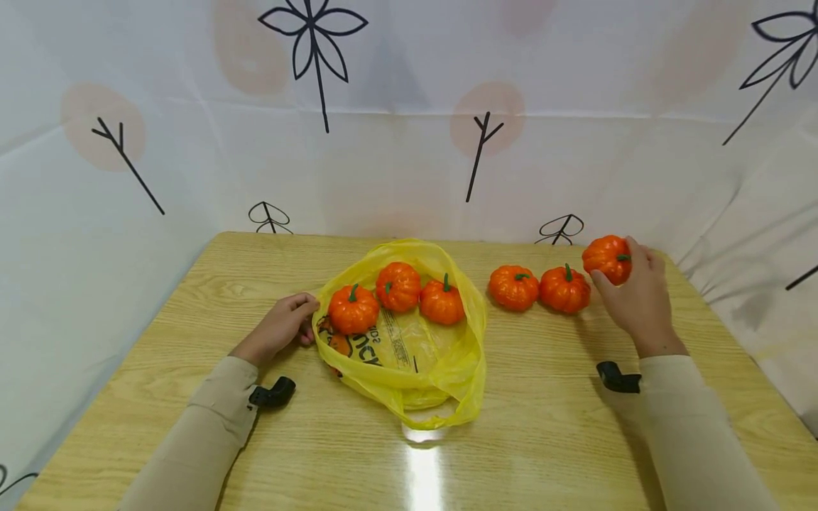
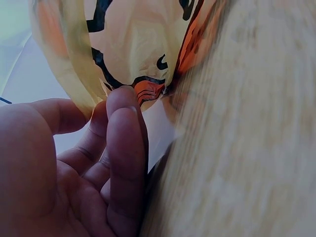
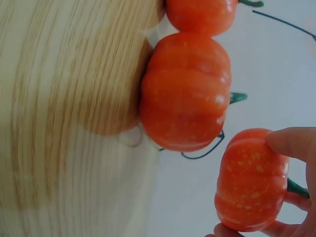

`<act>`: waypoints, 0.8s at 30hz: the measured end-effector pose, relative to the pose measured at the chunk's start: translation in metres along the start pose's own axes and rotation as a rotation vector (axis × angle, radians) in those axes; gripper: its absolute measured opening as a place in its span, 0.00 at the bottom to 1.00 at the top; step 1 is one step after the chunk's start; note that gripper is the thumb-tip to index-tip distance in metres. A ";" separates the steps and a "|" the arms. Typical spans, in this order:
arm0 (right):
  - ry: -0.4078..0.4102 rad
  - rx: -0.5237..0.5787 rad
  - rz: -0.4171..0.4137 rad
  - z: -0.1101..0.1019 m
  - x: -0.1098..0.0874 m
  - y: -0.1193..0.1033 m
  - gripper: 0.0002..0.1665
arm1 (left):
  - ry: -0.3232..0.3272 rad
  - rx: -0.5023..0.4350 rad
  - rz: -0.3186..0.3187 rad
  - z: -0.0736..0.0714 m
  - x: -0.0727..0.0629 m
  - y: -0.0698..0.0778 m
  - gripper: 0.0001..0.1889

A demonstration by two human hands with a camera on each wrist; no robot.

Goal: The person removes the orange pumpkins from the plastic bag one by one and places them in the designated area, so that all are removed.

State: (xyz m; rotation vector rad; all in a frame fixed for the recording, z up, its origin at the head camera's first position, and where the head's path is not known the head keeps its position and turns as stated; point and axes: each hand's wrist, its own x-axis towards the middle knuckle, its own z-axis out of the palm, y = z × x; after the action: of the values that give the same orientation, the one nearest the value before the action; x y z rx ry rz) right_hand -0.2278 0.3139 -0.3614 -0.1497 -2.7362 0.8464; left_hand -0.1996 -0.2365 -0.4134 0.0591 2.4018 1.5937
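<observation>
My left hand (image 1: 281,326) pinches the left rim of a yellow plastic bag (image 1: 469,362), thumb against fingertips in the left wrist view. The bag lies with its mouth spread wide, and three small orange pumpkins with green stems sit inside, one being the left pumpkin (image 1: 353,309). At the back right, my right hand (image 1: 639,301) grips another pumpkin (image 3: 253,180) between thumb and fingers, raised off the table. Left of it, two pumpkins stand side by side on the wood: the nearer one (image 1: 565,289) and one closer to the bag (image 1: 513,288).
The wooden table (image 1: 524,440) ends at a white cloth backdrop (image 1: 396,170) with printed flowers and twigs. Bag handles (image 1: 441,419) droop toward the front. A black wrist mount (image 1: 273,393) juts from the left sleeve, another (image 1: 618,377) from the right.
</observation>
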 end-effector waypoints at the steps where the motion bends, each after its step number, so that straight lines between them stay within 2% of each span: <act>1: -0.001 0.000 0.007 -0.001 0.000 0.001 0.48 | 0.001 0.000 -0.001 0.000 0.000 0.000 0.17; 15: -0.092 -0.016 0.100 -0.003 0.003 0.015 0.49 | 0.009 0.004 -0.004 0.001 0.002 -0.001 0.17; 24: -0.251 -0.070 0.135 -0.001 0.004 0.030 0.51 | -0.002 -0.009 0.005 0.001 0.000 0.002 0.18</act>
State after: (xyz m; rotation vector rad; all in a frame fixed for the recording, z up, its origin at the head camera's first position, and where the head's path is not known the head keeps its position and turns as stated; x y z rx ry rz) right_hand -0.2312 0.3399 -0.3769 -0.2614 -3.0209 0.8567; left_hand -0.2000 -0.2349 -0.4118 0.0647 2.3952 1.6053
